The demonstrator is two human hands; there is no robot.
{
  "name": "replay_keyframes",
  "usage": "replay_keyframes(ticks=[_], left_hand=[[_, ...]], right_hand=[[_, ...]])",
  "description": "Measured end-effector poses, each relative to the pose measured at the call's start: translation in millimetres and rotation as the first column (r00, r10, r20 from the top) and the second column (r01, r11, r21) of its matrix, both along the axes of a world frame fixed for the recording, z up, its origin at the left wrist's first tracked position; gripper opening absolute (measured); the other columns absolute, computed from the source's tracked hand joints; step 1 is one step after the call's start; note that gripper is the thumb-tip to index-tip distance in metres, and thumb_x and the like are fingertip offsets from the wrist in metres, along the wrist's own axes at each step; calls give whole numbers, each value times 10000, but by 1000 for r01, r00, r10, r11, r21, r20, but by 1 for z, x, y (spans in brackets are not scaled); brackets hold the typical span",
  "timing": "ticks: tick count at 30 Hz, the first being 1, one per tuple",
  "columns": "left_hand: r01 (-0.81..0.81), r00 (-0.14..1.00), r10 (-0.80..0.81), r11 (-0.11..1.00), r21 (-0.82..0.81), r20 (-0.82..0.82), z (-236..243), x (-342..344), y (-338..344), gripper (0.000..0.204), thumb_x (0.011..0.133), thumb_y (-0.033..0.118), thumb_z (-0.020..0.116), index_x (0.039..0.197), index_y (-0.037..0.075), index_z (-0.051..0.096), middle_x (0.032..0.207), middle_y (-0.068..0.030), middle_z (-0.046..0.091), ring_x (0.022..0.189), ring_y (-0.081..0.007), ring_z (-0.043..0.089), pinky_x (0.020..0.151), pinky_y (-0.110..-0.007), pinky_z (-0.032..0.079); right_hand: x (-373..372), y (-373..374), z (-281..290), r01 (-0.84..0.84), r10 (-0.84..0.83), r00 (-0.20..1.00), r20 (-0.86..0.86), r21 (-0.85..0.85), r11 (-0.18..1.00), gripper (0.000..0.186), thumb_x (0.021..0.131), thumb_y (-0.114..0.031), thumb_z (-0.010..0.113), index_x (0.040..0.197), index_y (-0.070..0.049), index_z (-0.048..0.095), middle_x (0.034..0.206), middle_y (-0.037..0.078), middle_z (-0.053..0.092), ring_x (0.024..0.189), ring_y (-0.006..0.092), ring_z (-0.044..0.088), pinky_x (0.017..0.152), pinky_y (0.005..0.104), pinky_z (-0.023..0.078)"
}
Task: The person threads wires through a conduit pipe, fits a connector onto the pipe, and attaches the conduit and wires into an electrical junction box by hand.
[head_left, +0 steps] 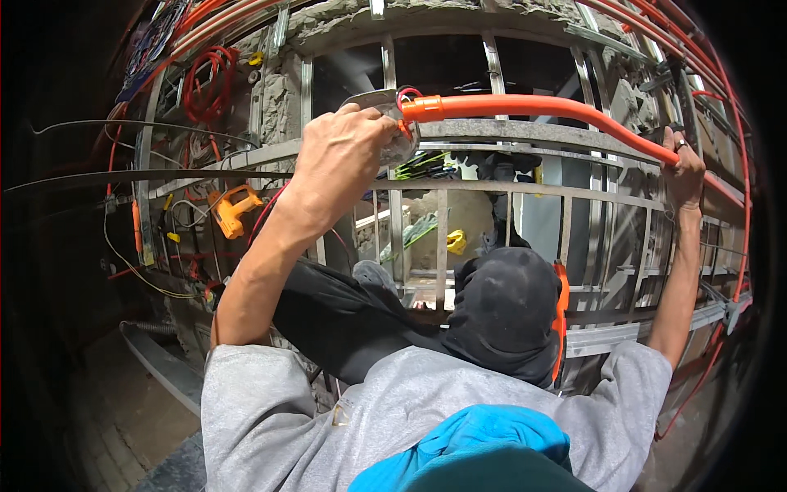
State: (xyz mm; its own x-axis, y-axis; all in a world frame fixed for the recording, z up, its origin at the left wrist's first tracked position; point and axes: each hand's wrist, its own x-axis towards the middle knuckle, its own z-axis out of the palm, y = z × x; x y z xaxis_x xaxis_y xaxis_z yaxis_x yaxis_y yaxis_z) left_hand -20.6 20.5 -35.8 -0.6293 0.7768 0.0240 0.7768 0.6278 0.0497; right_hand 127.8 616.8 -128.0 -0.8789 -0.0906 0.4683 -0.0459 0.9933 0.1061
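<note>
My left hand (340,156) is raised, its fingers closed on the edge of a round metal electrical box (402,148). Short red and black wires loop out of the box's top. An orange conduit connector (424,108) sits at its right side, with a thick orange conduit (525,104) running out of it. The conduit sags down to the right, where my right hand (685,168), wearing a ring, grips it. My palm and fingers hide part of the box.
Below my arms is another person in a black head covering (508,303). A metal stud frame (574,193) spans the background. At left hang a yellow-orange power tool (235,211) and a red cable coil (209,82). More orange conduits (697,45) run along the upper right.
</note>
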Motion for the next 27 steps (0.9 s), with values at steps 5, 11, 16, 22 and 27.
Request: replay_keyframes(ticks=[5,11,16,22,27], left_hand=[[42,995,-52,993,-111,-89,6,0,4,223,887,67,671,1080,128,765,958,-43,717,1000,-294,678,894,-425,525],[3,999,-1,1000,29,-53,-10,4,-5,206,899,63,666,1076,112,760,952,-54,712,982,-287,681,871,-421,499],[-66,997,57,965,255,43,-14,10,-9,163,967,86,678,1121,112,727,944,-64,709,957,-268,691,867,-407,454],[-39,999,41,918,395,2,-31,5,-11,203,955,77,644,1104,145,763,918,-35,724,941,-231,717,864,-400,450],[-29,998,47,944,329,-47,-33,4,-10,154,922,102,673,1048,118,760,929,-54,724,920,-244,712,848,-397,467]], right_hand=[[-1,-5,2,-4,4,1000,-4,37,999,203,1064,-176,671,968,-9,736,861,226,713,727,395,717,617,448,561],[-4,-62,30,131,-107,987,118,-225,966,244,1052,-194,698,896,-28,610,758,189,641,708,394,665,666,482,518],[-13,-139,60,-91,183,969,163,-454,886,554,932,5,763,1444,-131,599,1063,97,664,891,257,716,840,381,600],[-59,-312,86,-386,491,865,100,-493,780,828,853,79,712,1598,-225,514,1118,81,669,899,255,719,808,380,646],[-79,-367,63,-580,670,731,127,-400,709,801,847,32,712,1583,-234,542,1310,137,582,993,293,694,845,388,635]])
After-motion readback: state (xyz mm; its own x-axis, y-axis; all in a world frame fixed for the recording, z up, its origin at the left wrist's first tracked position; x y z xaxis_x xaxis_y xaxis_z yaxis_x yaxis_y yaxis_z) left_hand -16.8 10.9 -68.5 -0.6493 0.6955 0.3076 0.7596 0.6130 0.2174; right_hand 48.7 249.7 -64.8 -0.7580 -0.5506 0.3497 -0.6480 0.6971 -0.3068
